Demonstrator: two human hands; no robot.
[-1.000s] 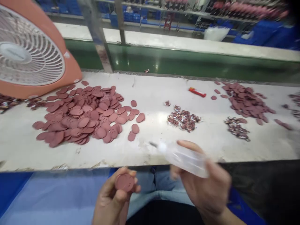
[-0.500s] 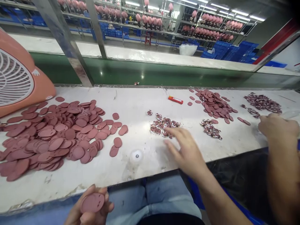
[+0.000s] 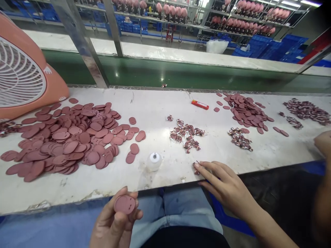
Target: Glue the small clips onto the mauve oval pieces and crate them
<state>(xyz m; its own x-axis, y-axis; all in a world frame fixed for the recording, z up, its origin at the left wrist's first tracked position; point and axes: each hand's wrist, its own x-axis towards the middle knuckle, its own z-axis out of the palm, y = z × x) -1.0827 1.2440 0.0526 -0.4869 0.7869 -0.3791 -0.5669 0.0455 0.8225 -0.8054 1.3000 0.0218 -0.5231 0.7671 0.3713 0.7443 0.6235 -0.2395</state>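
My left hand (image 3: 117,220) holds a flat reddish-brown oval disc (image 3: 125,204) between thumb and fingers, in front of the table's edge. Small holes show near the disc's right side. My right hand (image 3: 222,184) is low at the table's front edge, its fingertips closed on a small brown-and-silver piece (image 3: 196,169); part of that piece is hidden under the fingers. Beyond it lies a loose pile of similar small pieces (image 3: 184,133). A white round dispenser with a metal tip (image 3: 154,161) stands between my hands. A large heap of oval discs (image 3: 69,141) spreads at the left.
An orange fan (image 3: 55,82) stands at the left back. A red tube (image 3: 200,104) lies mid-table. Farther right are another disc pile (image 3: 245,110) and more small-piece piles (image 3: 307,110). A co-worker's hand (image 3: 323,143) is at the right edge. A green conveyor (image 3: 144,74) runs behind.
My right hand has drawn back from the small-piece pile to the table's front edge, bringing a piece. My left hand has risen slightly with the disc. The co-worker's hand has shifted right in view.
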